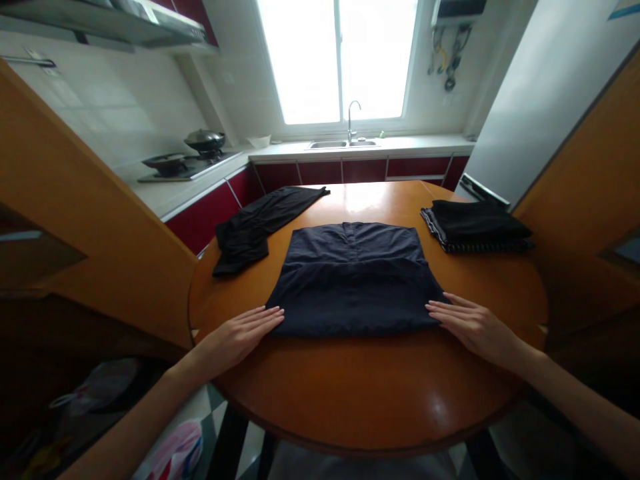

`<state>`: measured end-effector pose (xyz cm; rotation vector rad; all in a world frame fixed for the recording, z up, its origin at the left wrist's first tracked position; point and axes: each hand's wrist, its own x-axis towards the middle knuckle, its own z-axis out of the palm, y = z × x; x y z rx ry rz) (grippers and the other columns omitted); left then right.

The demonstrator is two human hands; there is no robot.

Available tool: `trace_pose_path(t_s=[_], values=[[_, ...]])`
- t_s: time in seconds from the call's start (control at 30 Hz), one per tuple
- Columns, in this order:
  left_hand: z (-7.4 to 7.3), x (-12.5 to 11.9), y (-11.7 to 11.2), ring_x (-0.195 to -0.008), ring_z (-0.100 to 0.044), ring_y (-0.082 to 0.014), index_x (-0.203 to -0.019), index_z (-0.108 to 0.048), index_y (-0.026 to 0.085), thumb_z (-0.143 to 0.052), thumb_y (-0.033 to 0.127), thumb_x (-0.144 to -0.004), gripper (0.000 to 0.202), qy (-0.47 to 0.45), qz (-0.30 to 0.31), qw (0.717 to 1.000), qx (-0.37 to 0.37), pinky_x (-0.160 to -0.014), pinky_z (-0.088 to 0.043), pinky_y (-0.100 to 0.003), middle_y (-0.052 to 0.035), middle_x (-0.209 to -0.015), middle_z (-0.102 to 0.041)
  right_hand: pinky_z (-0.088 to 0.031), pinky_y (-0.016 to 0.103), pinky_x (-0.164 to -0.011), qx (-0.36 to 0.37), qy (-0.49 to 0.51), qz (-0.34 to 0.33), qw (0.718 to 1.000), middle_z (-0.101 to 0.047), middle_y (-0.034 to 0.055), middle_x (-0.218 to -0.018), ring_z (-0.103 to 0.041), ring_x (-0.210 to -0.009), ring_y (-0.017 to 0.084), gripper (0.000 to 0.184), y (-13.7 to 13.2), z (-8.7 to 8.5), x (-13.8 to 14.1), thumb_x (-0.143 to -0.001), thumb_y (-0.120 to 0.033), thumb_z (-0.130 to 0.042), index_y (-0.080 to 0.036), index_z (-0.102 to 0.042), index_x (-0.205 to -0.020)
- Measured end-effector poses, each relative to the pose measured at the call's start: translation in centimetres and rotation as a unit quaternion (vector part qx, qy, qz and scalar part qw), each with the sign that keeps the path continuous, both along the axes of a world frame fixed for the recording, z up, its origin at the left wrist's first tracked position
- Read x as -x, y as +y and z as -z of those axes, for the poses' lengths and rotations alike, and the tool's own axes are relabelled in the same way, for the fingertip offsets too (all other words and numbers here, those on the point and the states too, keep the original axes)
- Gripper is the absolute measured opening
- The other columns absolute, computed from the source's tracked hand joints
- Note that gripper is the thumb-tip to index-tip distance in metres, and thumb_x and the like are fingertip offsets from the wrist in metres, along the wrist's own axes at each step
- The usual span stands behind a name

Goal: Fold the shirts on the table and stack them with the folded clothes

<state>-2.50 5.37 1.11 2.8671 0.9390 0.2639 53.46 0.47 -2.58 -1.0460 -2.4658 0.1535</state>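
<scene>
A dark navy garment (353, 287), folded over on itself, lies flat in the middle of the round wooden table (370, 393). A placket-like seam shows near the centre of its far part. My left hand (243, 337) rests at its near left corner, fingers stretched out with the tips on the cloth. At the near right corner lies my right hand (473, 327), also flat, its fingertips touching the fabric. Neither hand grips anything.
A loose black garment (260, 223) lies at the table's far left. Folded dark clothes (477, 227) are stacked at the far right. Beyond are a sink (345, 143), a stove with pans (187, 167) and a large pale appliance (540, 107). Wooden panels flank the table.
</scene>
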Motion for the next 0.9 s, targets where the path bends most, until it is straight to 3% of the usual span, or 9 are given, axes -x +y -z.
trace_pose_path(t_s=[0.13,0.23,0.4,0.5,0.67,0.8,0.9], values=[[-2.0,-0.6,1.0,-0.135,-0.054,-0.0235,-0.145,-0.054,0.031,-0.055,0.034,-0.098,0.047,0.002,-0.025,0.998,0.049,-0.116,-0.042,-0.042,-0.0034,-0.146,-0.057,-0.043,0.053,-0.114,0.04,0.019,0.044,0.998,-0.072,0.0044,-0.124,-0.065,-0.12,0.026,0.028,0.4,-1.5,0.2,-0.1,-0.027,-0.05,-0.029,-0.075,-0.113],[-2.5,-3.1,4.3,-0.131,-0.057,-0.0253,-0.145,-0.054,0.026,-0.053,0.045,-0.099,0.05,-0.054,-0.086,0.993,0.062,-0.114,-0.043,-0.04,-0.0064,-0.144,-0.059,-0.05,0.049,-0.106,0.041,0.077,0.128,0.988,-0.074,0.0081,-0.119,-0.067,-0.115,0.028,0.03,4.1,-2.4,1.3,-0.099,-0.035,-0.05,-0.026,-0.074,-0.116],[-0.5,-9.5,12.5,-0.122,-0.061,-0.027,-0.132,-0.063,0.018,-0.051,0.053,-0.097,0.051,-0.138,-0.09,0.985,0.057,-0.11,-0.045,-0.041,-0.0119,-0.131,-0.066,-0.05,0.046,-0.102,0.07,0.104,0.148,0.981,-0.072,0.0118,-0.118,-0.066,-0.112,0.028,0.031,13.5,-1.7,4.1,-0.091,-0.033,-0.061,-0.02,-0.072,-0.117],[1.0,-11.9,15.4,-0.109,-0.065,-0.0246,-0.119,-0.069,0.019,-0.052,0.05,-0.096,0.042,-0.15,-0.065,0.984,0.073,-0.102,-0.049,-0.038,-0.0103,-0.115,-0.07,-0.052,0.04,-0.094,0.114,0.095,0.12,0.982,-0.074,0.0096,-0.106,-0.068,-0.098,0.025,0.024,16.8,-0.9,5.0,-0.085,-0.033,-0.068,-0.02,-0.075,-0.103],[2.1,-12.4,16.2,-0.093,-0.066,-0.022,-0.099,-0.072,0.019,-0.05,0.049,-0.098,0.037,-0.16,-0.05,0.982,0.087,-0.088,-0.05,-0.033,-0.0074,-0.097,-0.071,-0.05,0.033,-0.079,0.17,0.11,0.087,0.975,-0.072,0.0051,-0.085,-0.064,-0.081,0.021,0.024,17.9,-1.0,4.9,-0.086,-0.039,-0.062,-0.018,-0.073,-0.086],[2.1,-12.3,15.9,-0.077,-0.064,-0.02,-0.081,-0.067,0.019,-0.042,0.049,-0.101,0.044,-0.148,-0.1,0.981,0.078,-0.075,-0.047,-0.03,-0.0047,-0.08,-0.069,-0.039,0.027,-0.058,0.259,0.109,0.069,0.957,-0.056,-0.0016,-0.062,-0.048,-0.059,0.014,0.045,18.6,-2.0,4.6,-0.088,-0.056,-0.054,-0.017,-0.063,-0.068],[2.3,-12.7,15.6,-0.069,-0.062,-0.0198,-0.071,-0.062,0.02,-0.038,0.05,-0.103,0.05,-0.088,-0.14,0.984,0.068,-0.068,-0.043,-0.028,-0.0042,-0.07,-0.065,-0.032,0.027,-0.053,0.305,0.04,0.087,0.948,-0.049,-0.0025,-0.055,-0.041,-0.053,0.012,0.049,19.0,-2.2,5.0,-0.088,-0.058,-0.054,-0.019,-0.055,-0.059]])
